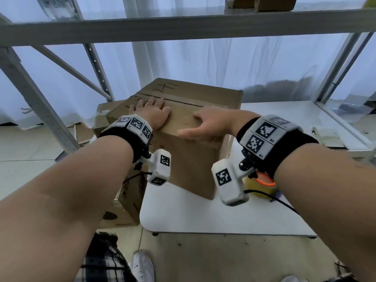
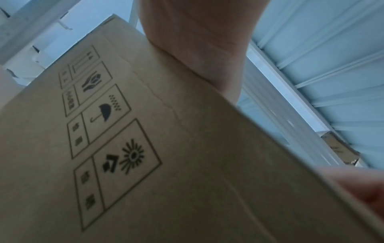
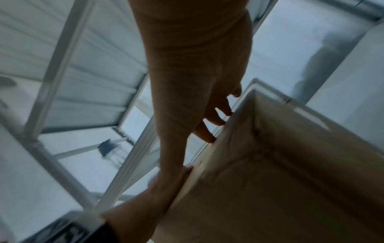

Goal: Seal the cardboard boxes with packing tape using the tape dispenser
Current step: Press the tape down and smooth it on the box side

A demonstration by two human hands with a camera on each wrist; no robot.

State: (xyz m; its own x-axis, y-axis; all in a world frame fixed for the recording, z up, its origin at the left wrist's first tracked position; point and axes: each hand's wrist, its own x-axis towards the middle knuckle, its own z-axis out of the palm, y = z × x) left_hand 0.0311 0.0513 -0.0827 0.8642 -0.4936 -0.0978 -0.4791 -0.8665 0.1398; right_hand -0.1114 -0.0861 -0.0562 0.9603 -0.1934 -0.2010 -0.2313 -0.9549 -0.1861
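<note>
**Hands settle box before taping**

Head view: cardboard box [image 1: 183,127] stands on the white counter [image 1: 203,216], flaps closed, contents hidden. Left hand [image 1: 151,111] presses flat on its top; right hand [image 1: 205,124] lies spread over the near edge. Tape dispenser [image 1: 263,185] sits just beside the box, below the right wrist; reaching it seems next.

Left wrist view: box side [image 2: 187,164] shows printed handling symbols.

Right wrist view: fingers [image 3: 207,134] loosely spread at the box edge.
</note>
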